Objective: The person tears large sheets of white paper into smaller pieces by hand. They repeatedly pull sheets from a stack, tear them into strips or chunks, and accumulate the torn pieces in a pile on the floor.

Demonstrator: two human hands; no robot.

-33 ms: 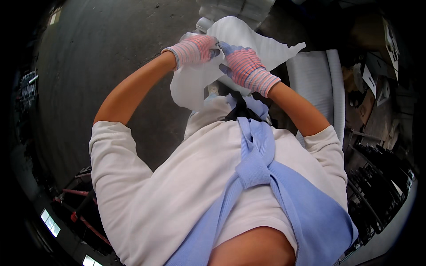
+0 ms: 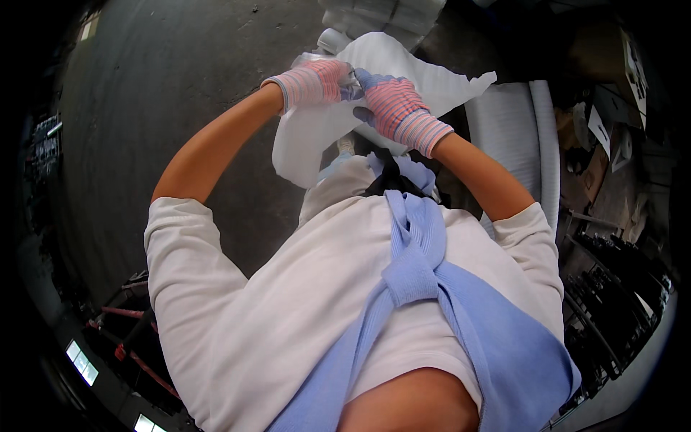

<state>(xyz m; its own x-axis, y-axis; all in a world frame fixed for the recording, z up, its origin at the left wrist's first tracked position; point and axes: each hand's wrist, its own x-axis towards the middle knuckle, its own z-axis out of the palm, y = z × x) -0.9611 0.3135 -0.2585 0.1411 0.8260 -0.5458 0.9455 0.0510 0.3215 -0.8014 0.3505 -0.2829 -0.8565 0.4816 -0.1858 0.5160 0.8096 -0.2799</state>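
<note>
My left hand (image 2: 313,83), in a pink, white and blue striped glove, is closed on a thin white foam sheet (image 2: 299,147), whose loose flap hangs below it. Clear crinkled plastic (image 2: 309,57) shows along its far side. My right hand (image 2: 394,106), gloved alike, grips the same sheet; its fingers point towards the left hand and its thumb shows at the near side. Between the two hands' fingertips there is a small shiny bit that I cannot make out. The sheet spreads out beyond the right hand to a ragged corner. Whatever lies under it is hidden.
A large white foam roll (image 2: 507,126) stands at the right. Ahead are a plastic-wrapped bundle (image 2: 385,18) and a smaller white roll (image 2: 332,41). Cardboard pieces (image 2: 594,173) and dark racks (image 2: 612,288) line the right side. Grey concrete floor (image 2: 165,79) extends on the left.
The sheet's hanging flap has shifted slightly down and left, and its far edge has dropped a little. The left fingers have moved slightly. Both arms stay nearly in place.
</note>
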